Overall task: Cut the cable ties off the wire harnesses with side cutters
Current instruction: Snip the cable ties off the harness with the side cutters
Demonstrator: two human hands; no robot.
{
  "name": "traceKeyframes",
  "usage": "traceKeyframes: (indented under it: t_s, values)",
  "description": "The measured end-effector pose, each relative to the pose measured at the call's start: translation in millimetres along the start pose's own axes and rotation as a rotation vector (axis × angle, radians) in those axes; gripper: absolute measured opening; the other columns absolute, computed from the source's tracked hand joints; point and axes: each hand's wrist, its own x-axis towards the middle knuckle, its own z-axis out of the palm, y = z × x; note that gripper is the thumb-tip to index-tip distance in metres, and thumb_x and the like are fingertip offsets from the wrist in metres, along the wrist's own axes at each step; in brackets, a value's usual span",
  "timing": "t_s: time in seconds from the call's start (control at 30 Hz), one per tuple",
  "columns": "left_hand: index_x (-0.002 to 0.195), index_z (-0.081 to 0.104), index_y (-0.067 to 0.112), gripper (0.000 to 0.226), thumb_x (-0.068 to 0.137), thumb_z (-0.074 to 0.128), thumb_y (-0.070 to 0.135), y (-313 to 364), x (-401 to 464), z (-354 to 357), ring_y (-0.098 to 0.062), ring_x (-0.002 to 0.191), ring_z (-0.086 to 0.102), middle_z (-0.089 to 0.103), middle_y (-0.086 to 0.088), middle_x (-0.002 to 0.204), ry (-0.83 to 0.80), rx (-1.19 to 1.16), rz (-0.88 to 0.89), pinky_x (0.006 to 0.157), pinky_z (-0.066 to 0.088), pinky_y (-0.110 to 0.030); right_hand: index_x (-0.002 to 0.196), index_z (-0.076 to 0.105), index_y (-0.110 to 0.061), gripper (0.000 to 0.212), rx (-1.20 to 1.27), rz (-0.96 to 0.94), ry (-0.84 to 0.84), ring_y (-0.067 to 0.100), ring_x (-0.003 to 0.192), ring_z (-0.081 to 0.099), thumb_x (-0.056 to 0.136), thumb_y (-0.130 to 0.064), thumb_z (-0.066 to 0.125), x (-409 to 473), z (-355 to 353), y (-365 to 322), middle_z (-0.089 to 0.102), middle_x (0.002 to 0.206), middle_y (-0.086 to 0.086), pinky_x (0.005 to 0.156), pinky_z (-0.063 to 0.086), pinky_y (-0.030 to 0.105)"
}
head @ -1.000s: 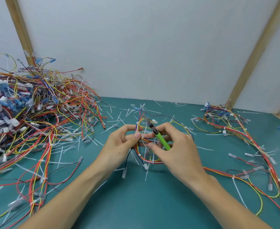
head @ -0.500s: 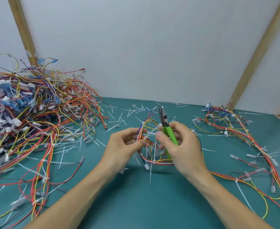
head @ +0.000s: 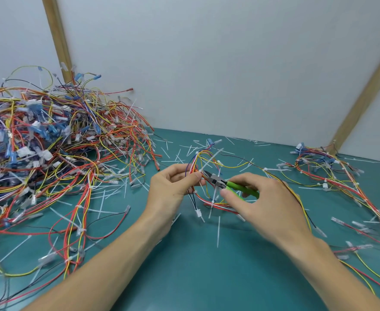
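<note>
A teal desk [head: 184,277] fills the lower view, backed by a pale wall [head: 207,63] with slanted wooden battens. On the left of the desk rises a large tangled heap of wire harnesses [head: 50,142] in red, yellow, blue and white. A smaller spread of harnesses [head: 332,176] lies at the right, trailing toward the near edge. Cut white cable ties [head: 218,230] are scattered across the desk between them. At centre, raised above the desk, the left hand [head: 168,191] pinches a small wire harness [head: 203,158] between thumb and curled fingers [head: 196,176], its wires looping up behind the hand and hanging down below it. The right hand [head: 265,205] grips green-handled side cutters [head: 227,184], fingers curled round the handles. The cutter's metal tip points left and meets the harness just beside the left thumb tip. Whether the blades are closed cannot be told.
</note>
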Motion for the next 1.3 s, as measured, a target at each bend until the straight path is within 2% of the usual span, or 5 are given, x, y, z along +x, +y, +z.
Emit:
traceKeyframes:
  t_s: [0.17,0.57,0.67,1.17,1.3]
  values:
    - [0.094,0.068,0.006,0.013,0.084,0.076,0.001,3.5,-4.3,3.5,-0.011,0.072,0.074,0.076,-0.011,0.079,0.002,0.02,0.059,0.057,0.049,-0.014,0.092,0.07,-0.046,0.024,0.006,0.025,0.023,-0.009,0.092,0.062,0.081,-0.067,0.066,0.7,-1.2,0.9,0.067,0.092,-0.036,0.084,0.053,0.031]
    - [0.092,0.067,0.004,0.013,0.084,0.076,-0.002,1.2,-4.7,4.7,-0.01,0.069,0.074,0.077,-0.01,0.076,-0.039,0.076,0.13,0.057,0.049,-0.014,0.093,0.073,-0.046,0.031,0.033,0.007,0.03,-0.011,0.09,0.061,0.078,-0.071,0.064,1.2,1.6,2.7,0.067,0.091,-0.039,0.073,0.046,0.017]
    - [0.092,0.068,0.002,0.013,0.083,0.076,-0.004,0.0,-4.9,5.1,-0.012,0.069,0.074,0.077,-0.011,0.077,-0.038,0.098,0.148,0.058,0.05,-0.015,0.092,0.074,-0.049,0.035,0.031,0.01,0.033,-0.007,0.085,0.063,0.075,-0.075,0.058,0.9,1.8,2.2,0.067,0.088,-0.038,0.076,0.051,0.025]
    - [0.093,0.072,0.002,0.01,0.084,0.076,-0.001,-0.5,-5.9,3.4,-0.016,0.071,0.075,0.077,-0.012,0.077,-0.076,0.153,0.133,0.062,0.053,-0.018,0.087,0.076,-0.047,0.04,0.05,-0.026,-0.043,0.012,0.06,0.06,0.079,-0.077,0.052,1.8,-3.6,7.0,0.068,0.066,-0.021,0.06,0.053,0.028]
    - [0.093,0.072,0.002,0.01,0.083,0.077,0.0,-0.9,-6.1,3.2,-0.019,0.073,0.076,0.077,-0.012,0.077,-0.078,0.158,0.126,0.062,0.053,-0.018,0.086,0.078,-0.046,0.039,0.052,-0.057,-0.03,0.02,0.05,0.042,0.086,-0.074,0.051,3.4,-1.6,10.2,0.055,0.053,-0.004,0.052,0.049,0.032]
